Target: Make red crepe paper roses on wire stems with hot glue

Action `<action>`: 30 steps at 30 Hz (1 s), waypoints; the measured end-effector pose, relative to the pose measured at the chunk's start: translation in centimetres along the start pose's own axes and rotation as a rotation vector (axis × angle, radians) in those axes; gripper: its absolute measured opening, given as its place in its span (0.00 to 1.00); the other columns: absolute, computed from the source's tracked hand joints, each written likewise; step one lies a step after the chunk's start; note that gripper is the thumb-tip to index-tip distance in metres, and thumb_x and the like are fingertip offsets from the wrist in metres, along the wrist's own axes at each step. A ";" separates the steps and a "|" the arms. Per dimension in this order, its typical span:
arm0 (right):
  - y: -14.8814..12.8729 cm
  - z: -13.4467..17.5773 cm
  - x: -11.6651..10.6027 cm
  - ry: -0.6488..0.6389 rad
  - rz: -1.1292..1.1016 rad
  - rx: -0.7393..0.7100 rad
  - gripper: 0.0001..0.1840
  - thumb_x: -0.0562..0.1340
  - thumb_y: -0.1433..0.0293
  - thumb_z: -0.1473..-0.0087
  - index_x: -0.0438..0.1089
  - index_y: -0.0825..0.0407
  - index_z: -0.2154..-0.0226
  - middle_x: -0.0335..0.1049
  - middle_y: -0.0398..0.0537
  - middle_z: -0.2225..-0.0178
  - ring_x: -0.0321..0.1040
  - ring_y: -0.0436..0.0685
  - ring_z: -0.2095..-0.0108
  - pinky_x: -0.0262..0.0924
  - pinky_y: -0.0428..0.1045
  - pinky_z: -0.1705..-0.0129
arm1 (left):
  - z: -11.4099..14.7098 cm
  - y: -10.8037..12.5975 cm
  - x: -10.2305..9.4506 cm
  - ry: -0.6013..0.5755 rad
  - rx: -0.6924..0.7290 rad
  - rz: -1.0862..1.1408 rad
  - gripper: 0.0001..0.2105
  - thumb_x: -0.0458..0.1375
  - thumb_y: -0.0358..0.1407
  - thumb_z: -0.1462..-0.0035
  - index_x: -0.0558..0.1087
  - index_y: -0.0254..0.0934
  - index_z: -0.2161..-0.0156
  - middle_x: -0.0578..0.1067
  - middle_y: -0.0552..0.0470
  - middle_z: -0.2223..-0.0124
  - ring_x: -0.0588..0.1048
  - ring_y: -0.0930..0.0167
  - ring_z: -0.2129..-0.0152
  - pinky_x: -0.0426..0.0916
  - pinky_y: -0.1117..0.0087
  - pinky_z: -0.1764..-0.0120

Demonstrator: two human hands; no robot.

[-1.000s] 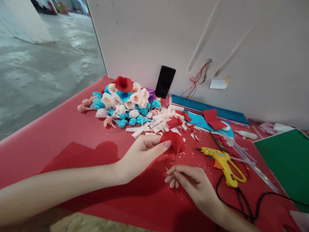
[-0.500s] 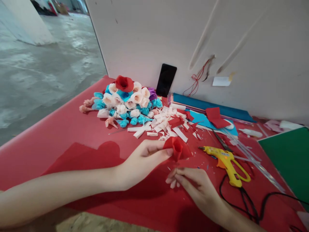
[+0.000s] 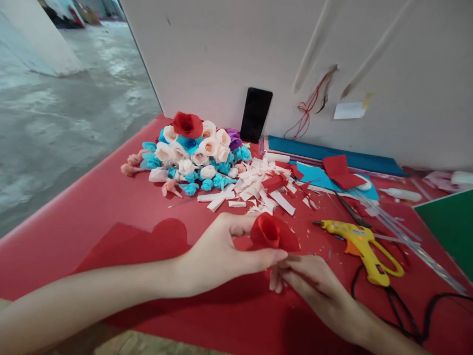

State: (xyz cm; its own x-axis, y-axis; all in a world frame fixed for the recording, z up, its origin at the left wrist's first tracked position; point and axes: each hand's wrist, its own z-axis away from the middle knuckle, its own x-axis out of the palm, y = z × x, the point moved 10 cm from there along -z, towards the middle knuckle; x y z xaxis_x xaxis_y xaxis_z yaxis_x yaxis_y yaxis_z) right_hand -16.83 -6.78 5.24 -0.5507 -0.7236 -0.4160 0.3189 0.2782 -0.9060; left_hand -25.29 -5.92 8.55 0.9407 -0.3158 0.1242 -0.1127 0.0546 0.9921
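A red paper flower (image 3: 271, 231) with a rolled centre and a wide outer petal is held up above the table. My left hand (image 3: 229, 251) is closed around it from the left, its thumb across the flower's base. Right below, my right hand (image 3: 310, 281) pinches the lower end of the flower, fingertips meeting the left thumb. What exactly lies between the right fingertips is hidden. Beneath my left forearm, a sheet of red paper (image 3: 121, 241) with a rounded, petal-like edge lies on the red table (image 3: 92, 197).
Finished paper flowers (image 3: 199, 158) are heaped at the back left, beside white paper scraps (image 3: 258, 185). A yellow glue gun (image 3: 364, 246) with a black cord lies to the right, near scissors (image 3: 353, 212). A black phone (image 3: 256, 115) leans on the wall; a green board (image 3: 449, 229) stands far right.
My left thumb has slid from the flower's petals down to its base. My right hand has come up against it. The view has shifted slightly.
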 end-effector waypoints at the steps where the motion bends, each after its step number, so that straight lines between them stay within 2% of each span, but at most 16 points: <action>1: 0.1 0.0 0.0 0.001 0.012 0.008 0.13 0.50 0.74 0.43 0.67 0.53 0.71 0.69 0.42 0.73 0.67 0.45 0.71 0.59 0.39 0.65 | 0.0 -0.1 -0.2 0.018 -0.008 -0.009 0.05 0.58 0.34 0.49 0.73 0.34 0.68 0.75 0.54 0.76 0.74 0.74 0.75 0.70 0.75 0.68; 4: 0.5 -0.2 -1.3 0.081 0.107 0.014 0.11 0.52 0.73 0.44 0.70 0.51 0.68 0.72 0.41 0.72 0.69 0.47 0.71 0.62 0.40 0.67 | -0.2 0.3 -1.3 0.099 0.021 -0.078 0.06 0.59 0.35 0.50 0.74 0.33 0.72 0.76 0.54 0.75 0.74 0.75 0.77 0.70 0.77 0.69; 6: 0.1 0.0 -3.6 0.263 0.280 -0.046 0.10 0.54 0.72 0.45 0.71 0.50 0.66 0.73 0.42 0.71 0.70 0.48 0.71 0.63 0.41 0.68 | -0.4 0.6 -2.2 0.172 0.051 -0.114 0.06 0.60 0.35 0.51 0.74 0.34 0.73 0.76 0.55 0.74 0.74 0.75 0.76 0.70 0.78 0.69; 9: -0.8 0.9 -7.2 0.578 0.551 -0.130 0.08 0.58 0.69 0.49 0.73 0.50 0.73 0.72 0.44 0.76 0.69 0.52 0.75 0.63 0.44 0.71 | -0.6 0.5 -3.0 0.251 0.064 -0.176 0.06 0.61 0.35 0.53 0.75 0.34 0.73 0.78 0.53 0.70 0.74 0.73 0.72 0.70 0.74 0.63; 11: -0.8 1.3 -8.6 0.678 0.616 -0.124 0.08 0.59 0.69 0.50 0.73 0.51 0.75 0.71 0.45 0.78 0.68 0.53 0.76 0.62 0.46 0.71 | -0.7 0.1 -3.0 0.251 0.054 -0.221 0.06 0.62 0.35 0.54 0.75 0.33 0.73 0.78 0.52 0.70 0.74 0.72 0.70 0.68 0.69 0.57; 12: -0.7 1.3 -8.9 0.689 0.617 -0.109 0.07 0.59 0.69 0.49 0.73 0.51 0.72 0.71 0.46 0.76 0.67 0.52 0.76 0.62 0.46 0.71 | -0.8 -0.2 -2.7 0.234 0.042 -0.227 0.05 0.62 0.34 0.54 0.75 0.33 0.73 0.78 0.52 0.70 0.75 0.71 0.70 0.67 0.68 0.56; 14: -0.6 0.9 -8.7 0.643 0.590 -0.075 0.11 0.56 0.72 0.48 0.70 0.51 0.61 0.71 0.47 0.68 0.65 0.50 0.77 0.61 0.45 0.72 | -1.0 -0.8 -1.9 0.173 0.026 -0.194 0.04 0.61 0.33 0.54 0.76 0.34 0.71 0.78 0.52 0.70 0.75 0.71 0.70 0.67 0.67 0.55; 16: -0.5 0.2 -7.1 0.483 0.500 -0.055 0.16 0.55 0.74 0.49 0.65 0.49 0.56 0.70 0.46 0.65 0.63 0.47 0.77 0.60 0.43 0.74 | -1.1 -0.9 -1.0 0.101 0.052 -0.134 0.05 0.61 0.31 0.54 0.76 0.36 0.68 0.78 0.52 0.66 0.75 0.71 0.66 0.67 0.70 0.55; 19: -1.0 -0.2 -3.6 0.216 0.300 -0.075 0.14 0.59 0.71 0.51 0.65 0.48 0.58 0.69 0.43 0.68 0.63 0.48 0.74 0.60 0.41 0.73 | -1.0 -0.9 0.0 0.026 0.086 -0.114 0.07 0.62 0.30 0.55 0.76 0.36 0.67 0.75 0.51 0.60 0.71 0.71 0.60 0.65 0.72 0.53; 21: -1.1 0.0 -2.2 0.138 0.217 -0.067 0.10 0.60 0.69 0.51 0.66 0.49 0.62 0.69 0.42 0.71 0.63 0.48 0.75 0.59 0.41 0.74 | -0.9 -1.5 0.4 0.004 0.038 -0.142 0.06 0.63 0.31 0.56 0.77 0.35 0.68 0.72 0.50 0.60 0.71 0.72 0.63 0.66 0.73 0.56; 23: -0.9 0.2 -1.6 0.119 0.194 -0.036 0.03 0.57 0.71 0.49 0.66 0.51 0.68 0.66 0.41 0.76 0.61 0.48 0.77 0.56 0.41 0.76 | -0.7 -2.0 0.7 -0.013 -0.009 -0.168 0.07 0.63 0.32 0.57 0.77 0.35 0.68 0.70 0.51 0.65 0.70 0.74 0.67 0.67 0.74 0.61; 25: -0.6 0.4 -1.6 0.131 0.189 -0.027 0.05 0.55 0.74 0.48 0.66 0.52 0.72 0.64 0.40 0.79 0.59 0.46 0.79 0.55 0.40 0.77 | -0.5 -2.2 1.0 -0.026 -0.026 -0.169 0.10 0.63 0.32 0.56 0.76 0.36 0.65 0.71 0.52 0.66 0.70 0.73 0.67 0.66 0.74 0.61; 30: -1.2 0.6 -2.5 0.186 0.143 -0.104 0.06 0.55 0.75 0.48 0.65 0.52 0.74 0.65 0.39 0.79 0.62 0.46 0.77 0.57 0.39 0.72 | -0.3 -2.4 0.8 0.000 -0.029 -0.024 0.19 0.63 0.31 0.56 0.70 0.42 0.56 0.74 0.54 0.58 0.69 0.72 0.58 0.63 0.74 0.53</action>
State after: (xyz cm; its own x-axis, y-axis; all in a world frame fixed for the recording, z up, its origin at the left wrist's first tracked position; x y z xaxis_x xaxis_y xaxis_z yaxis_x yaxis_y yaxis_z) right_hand -15.33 -5.69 7.45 -0.6415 -0.5461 -0.5388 0.3281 0.4396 -0.8362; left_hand -24.11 -6.00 6.24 0.9429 -0.3177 0.1003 -0.0806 0.0748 0.9939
